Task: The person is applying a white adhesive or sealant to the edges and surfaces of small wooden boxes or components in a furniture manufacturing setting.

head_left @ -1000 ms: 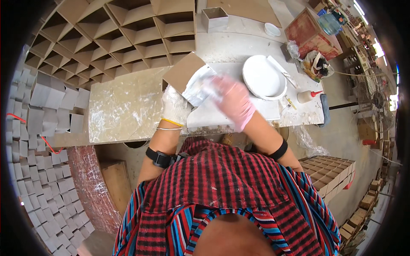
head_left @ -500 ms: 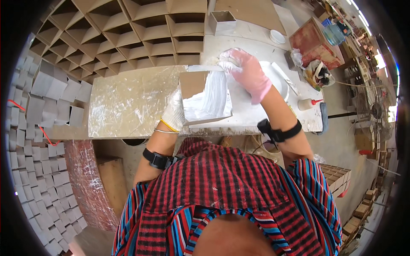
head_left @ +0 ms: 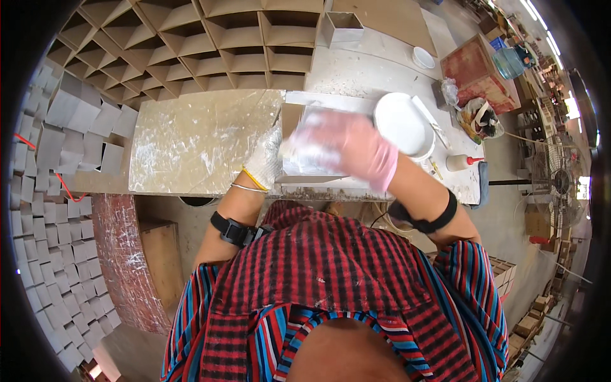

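My left hand (head_left: 264,159), in a white glove, grips the left edge of a brown cardboard panel (head_left: 293,118) at the bench's front edge. The panel's face is smeared white. My right hand (head_left: 353,149), in a pink glove, lies flat on that smeared face and is blurred by motion. Nothing shows in its fingers. A white plate (head_left: 400,122) with a flat stick across it sits just right of the panel.
The pale stone bench top (head_left: 197,143) stretches left. Behind it stands a cardboard grid of cells (head_left: 210,44). A small open box (head_left: 344,27), a white bowl (head_left: 423,57), a red box (head_left: 474,67) and a white squeeze bottle (head_left: 459,162) lie to the right. Grey pieces (head_left: 57,127) are stacked left.
My right hand came back from the white plate and now sweeps across the panel. The left hand keeps its hold, and the panel has shifted slightly.
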A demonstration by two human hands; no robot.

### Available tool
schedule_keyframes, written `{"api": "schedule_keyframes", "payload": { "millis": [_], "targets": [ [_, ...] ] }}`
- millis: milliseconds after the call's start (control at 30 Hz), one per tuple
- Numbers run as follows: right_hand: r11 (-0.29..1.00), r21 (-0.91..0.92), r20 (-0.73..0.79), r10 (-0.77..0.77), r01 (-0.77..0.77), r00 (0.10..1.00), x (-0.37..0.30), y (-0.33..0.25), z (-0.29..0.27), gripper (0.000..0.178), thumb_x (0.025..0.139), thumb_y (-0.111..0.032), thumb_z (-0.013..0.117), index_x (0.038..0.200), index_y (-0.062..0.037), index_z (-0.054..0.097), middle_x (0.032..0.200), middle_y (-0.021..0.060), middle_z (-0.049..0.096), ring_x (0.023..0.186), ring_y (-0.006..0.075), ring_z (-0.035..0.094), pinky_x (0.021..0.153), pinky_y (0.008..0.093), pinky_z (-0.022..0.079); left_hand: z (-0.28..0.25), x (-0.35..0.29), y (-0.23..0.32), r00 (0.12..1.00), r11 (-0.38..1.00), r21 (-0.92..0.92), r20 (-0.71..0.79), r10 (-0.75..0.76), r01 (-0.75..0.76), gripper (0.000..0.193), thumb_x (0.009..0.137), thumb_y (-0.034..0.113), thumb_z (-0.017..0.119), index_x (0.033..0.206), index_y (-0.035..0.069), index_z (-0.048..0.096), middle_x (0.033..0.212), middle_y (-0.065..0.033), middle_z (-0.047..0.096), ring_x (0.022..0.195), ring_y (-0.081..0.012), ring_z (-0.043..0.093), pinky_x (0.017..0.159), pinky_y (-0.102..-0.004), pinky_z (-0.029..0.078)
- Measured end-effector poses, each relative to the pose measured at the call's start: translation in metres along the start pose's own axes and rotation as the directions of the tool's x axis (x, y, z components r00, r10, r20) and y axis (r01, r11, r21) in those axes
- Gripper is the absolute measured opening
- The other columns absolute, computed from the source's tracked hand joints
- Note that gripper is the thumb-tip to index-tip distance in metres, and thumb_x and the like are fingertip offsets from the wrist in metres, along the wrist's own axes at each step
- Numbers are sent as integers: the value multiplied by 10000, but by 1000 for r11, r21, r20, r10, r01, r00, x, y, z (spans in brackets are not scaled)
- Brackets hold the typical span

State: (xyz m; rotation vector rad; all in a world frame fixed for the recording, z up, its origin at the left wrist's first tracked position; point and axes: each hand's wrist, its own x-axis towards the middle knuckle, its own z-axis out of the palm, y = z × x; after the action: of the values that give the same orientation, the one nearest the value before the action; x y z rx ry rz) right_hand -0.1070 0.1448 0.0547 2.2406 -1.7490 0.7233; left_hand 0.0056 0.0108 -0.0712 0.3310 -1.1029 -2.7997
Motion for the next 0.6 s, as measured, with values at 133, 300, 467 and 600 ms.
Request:
{"api": "schedule_keyframes", "payload": {
  "millis": [133,300,467,600],
  "targets": [
    [996,-57,106,71,-65,992,2,7,15,245,745,-148,559,990,-159,564,1028,110,566,945,280,554,811,337,462,-8,1,-2,996,958,282,84,20,-43,385,858,289,472,1138,24,471,1047,-76,551,935,-163,538,786,-291,460],
    [880,-117,-54,457,-460,888,-1,53,2,279,743,-179,571,1020,-151,554,1057,106,556,994,250,534,830,349,448,37,-8,17,989,981,-140,-47,-141,133,398,852,313,487,1147,46,477,1048,-49,550,923,-156,539,772,-290,459],
    [988,-25,42,150,-149,988,-7,-2,4,275,738,-162,574,1012,-151,567,1057,85,558,1010,229,528,848,348,443,11,-2,5,994,993,-50,-8,-109,108,414,842,315,501,1155,46,470,1048,-54,549,924,-155,537,780,-287,454],
    [970,-146,18,198,-193,980,-2,17,13,268,751,-162,558,1019,-151,555,1029,88,562,961,248,543,826,366,443,34,-9,12,995,997,-25,-52,-80,79,404,841,281,502,1157,32,467,1050,-71,547,933,-159,534,784,-288,451]
  ]
}}
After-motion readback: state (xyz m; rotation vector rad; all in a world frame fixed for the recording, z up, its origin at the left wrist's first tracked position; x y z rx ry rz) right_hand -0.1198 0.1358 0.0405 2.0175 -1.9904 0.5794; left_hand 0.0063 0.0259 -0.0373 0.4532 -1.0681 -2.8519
